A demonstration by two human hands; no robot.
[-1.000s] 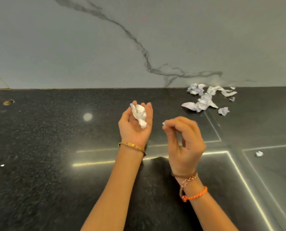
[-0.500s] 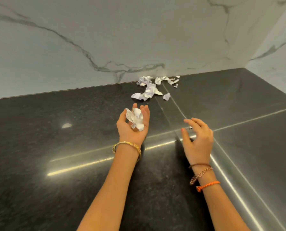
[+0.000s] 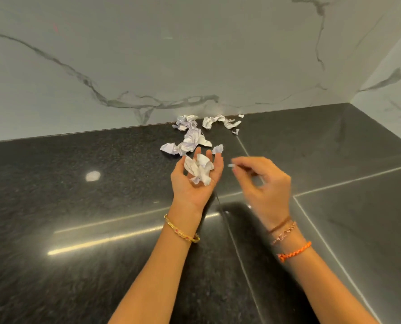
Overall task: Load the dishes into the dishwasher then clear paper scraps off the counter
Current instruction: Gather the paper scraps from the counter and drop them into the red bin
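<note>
While the black counter [image 3: 82,265] spreads below a marble wall [image 3: 148,54], loose paper scraps [image 3: 191,139] lie by its back edge. Nearer, the left hand [image 3: 195,181] lies palm-up, fingers relaxed, cradling a crumpled wad [image 3: 200,169]. Beside it, the blurred right hand [image 3: 265,181] pinches a tiny scrap [image 3: 231,165] at its fingertips.

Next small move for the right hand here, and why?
Probably drop its scrap into the left palm. The right hand pinches a tiny piece beside the left hand, which lies palm up, cupping a wad. More scraps remain by the wall.
</note>
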